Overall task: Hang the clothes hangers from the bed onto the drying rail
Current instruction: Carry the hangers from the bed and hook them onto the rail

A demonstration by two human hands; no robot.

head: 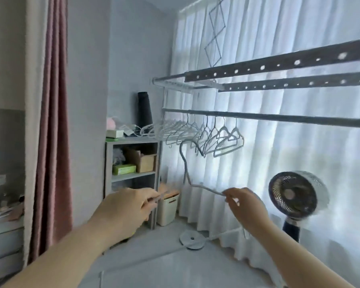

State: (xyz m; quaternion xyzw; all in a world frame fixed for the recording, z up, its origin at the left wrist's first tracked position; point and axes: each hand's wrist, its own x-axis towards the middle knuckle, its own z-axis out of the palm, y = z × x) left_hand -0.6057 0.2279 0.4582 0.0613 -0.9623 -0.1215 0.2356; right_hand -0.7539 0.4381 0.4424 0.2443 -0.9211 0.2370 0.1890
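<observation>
A grey hanger [186, 173] stands upright in the air below the rail, its hook pointing up. My right hand [244, 202] pinches one end of it. My left hand [127, 208] is curled round the other end, mostly hidden behind the fingers. The dark drying rail [279, 116] runs across the window above the hanger. Several grey hangers [206, 136] hang in a bunch on the rail's left part. The held hanger's hook is just below that bunch and clear of the rail.
Two perforated bars [279, 63] run above the rail. A fan [297, 194] stands at the right by the white curtain [299, 163]. A grey shelf unit [133, 163] with boxes stands at the left, a white bin [167, 208] beside it. A round stand base [192, 239] lies on the floor.
</observation>
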